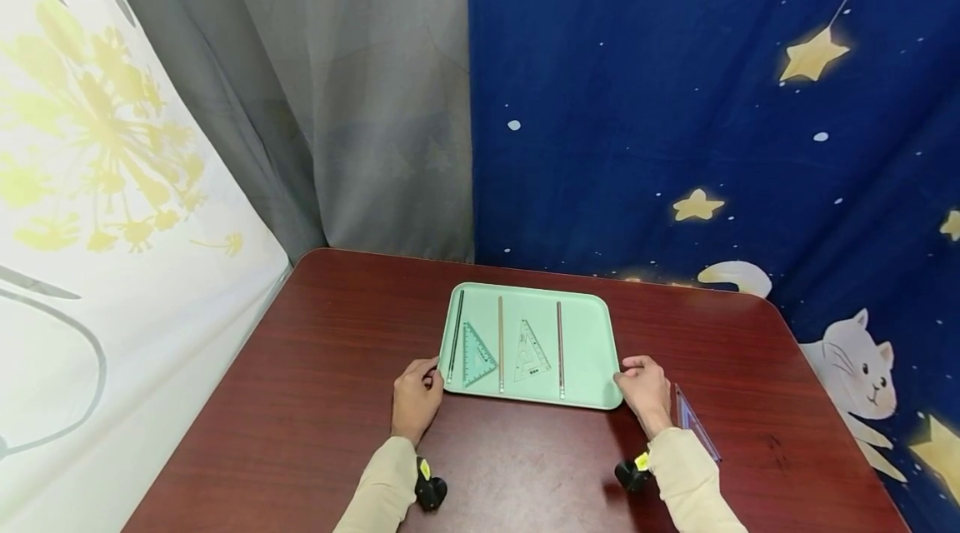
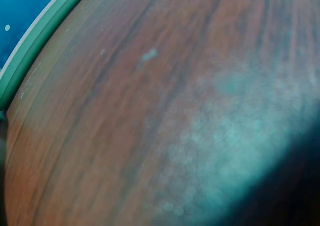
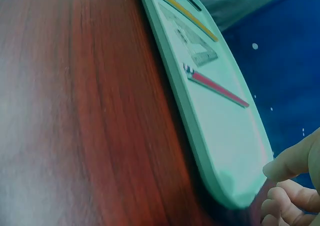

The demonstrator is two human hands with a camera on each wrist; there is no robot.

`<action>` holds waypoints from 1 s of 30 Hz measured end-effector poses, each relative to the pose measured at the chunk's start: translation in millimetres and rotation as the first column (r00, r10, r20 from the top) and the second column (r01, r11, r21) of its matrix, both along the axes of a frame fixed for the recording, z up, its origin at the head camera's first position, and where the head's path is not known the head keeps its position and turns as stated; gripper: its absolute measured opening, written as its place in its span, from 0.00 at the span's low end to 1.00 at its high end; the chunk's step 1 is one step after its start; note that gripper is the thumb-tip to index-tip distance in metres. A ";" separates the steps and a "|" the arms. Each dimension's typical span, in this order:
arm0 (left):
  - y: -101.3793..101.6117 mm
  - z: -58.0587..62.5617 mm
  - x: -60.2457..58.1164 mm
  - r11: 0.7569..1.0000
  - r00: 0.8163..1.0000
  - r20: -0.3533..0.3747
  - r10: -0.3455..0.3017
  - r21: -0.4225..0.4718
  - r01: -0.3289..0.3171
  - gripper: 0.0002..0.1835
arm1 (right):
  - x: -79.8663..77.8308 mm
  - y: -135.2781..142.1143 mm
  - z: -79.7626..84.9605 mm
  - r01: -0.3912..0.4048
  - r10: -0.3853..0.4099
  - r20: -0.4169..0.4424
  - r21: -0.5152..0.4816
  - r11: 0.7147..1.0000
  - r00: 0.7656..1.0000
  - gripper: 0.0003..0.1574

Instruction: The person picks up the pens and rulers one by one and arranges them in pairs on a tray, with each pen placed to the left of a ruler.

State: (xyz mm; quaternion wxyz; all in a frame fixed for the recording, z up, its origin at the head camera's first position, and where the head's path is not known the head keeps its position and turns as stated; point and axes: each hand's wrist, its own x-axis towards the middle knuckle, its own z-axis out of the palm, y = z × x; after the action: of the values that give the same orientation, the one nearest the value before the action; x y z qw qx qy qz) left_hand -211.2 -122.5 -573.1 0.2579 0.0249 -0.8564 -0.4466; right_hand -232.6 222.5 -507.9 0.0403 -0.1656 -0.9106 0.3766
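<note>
A light green tray (image 1: 590, 350) lies across the middle of the table. My left hand (image 1: 416, 400) holds its left edge near the front corner. At the right edge my right hand (image 1: 645, 390) grips the rim, thumb on top and fingers curled at the outside in the right wrist view. On the tray, from left to right, are a dark pencil (image 1: 455, 337), a green set square (image 1: 471, 371), a tan pencil (image 1: 501, 341), a clear set square (image 1: 534, 368) and a red pencil (image 1: 560, 350). The left wrist view shows the tray rim (image 2: 37, 41) but no left fingers.
A bluish set square (image 1: 697, 428) lies on the table just right of my right wrist, partly behind the sleeve. The reddish-brown table (image 1: 315, 383) extends around the tray. Behind it hang a grey curtain (image 1: 390, 100) and a blue starry curtain (image 1: 637, 100).
</note>
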 end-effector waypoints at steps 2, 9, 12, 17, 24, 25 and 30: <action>-0.1 -0.3 -0.4 1.000 1.000 -0.003 0.000 0.002 0.000 0.13 | 2.5 3.7 -1.3 0.006 -0.006 -0.008 -0.002 1.000 1.000 0.19; 0.2 -0.4 0.2 1.000 1.000 -0.010 -0.005 -0.013 0.005 0.13 | 15.5 16.6 -5.6 0.057 -0.058 -0.037 -0.034 0.998 0.998 0.22; -0.1 -0.3 0.1 1.000 1.000 -0.001 -0.007 -0.003 0.007 0.13 | 19.9 22.9 -7.1 0.063 -0.064 -0.024 -0.039 0.997 0.998 0.23; -0.4 2.2 -0.5 1.000 1.000 0.002 -0.012 0.007 0.012 0.13 | 25.2 31.3 -6.6 0.081 -0.082 -0.032 -0.039 0.996 0.996 0.25; -1.0 1.7 -0.5 1.000 1.000 0.012 -0.010 0.010 0.010 0.13 | 35.9 41.8 -7.9 0.128 -0.128 -0.052 -0.012 0.992 0.990 0.25; -1.1 1.4 -0.4 1.000 1.000 0.013 -0.009 0.012 0.009 0.13 | 37.1 43.1 -8.1 0.130 -0.130 -0.058 -0.011 0.991 0.990 0.26; -0.9 0.5 0.4 1.000 1.000 0.019 -0.013 0.013 0.012 0.14 | 42.2 48.6 -8.6 0.150 -0.149 -0.055 0.003 0.989 0.987 0.28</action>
State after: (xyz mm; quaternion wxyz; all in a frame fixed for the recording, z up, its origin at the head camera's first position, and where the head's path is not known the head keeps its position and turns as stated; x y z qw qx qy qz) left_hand -210.8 -123.4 -572.6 0.2468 0.0254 -0.8560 -0.4535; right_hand -190.4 271.1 -516.5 0.0940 -0.2230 -0.8955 0.3736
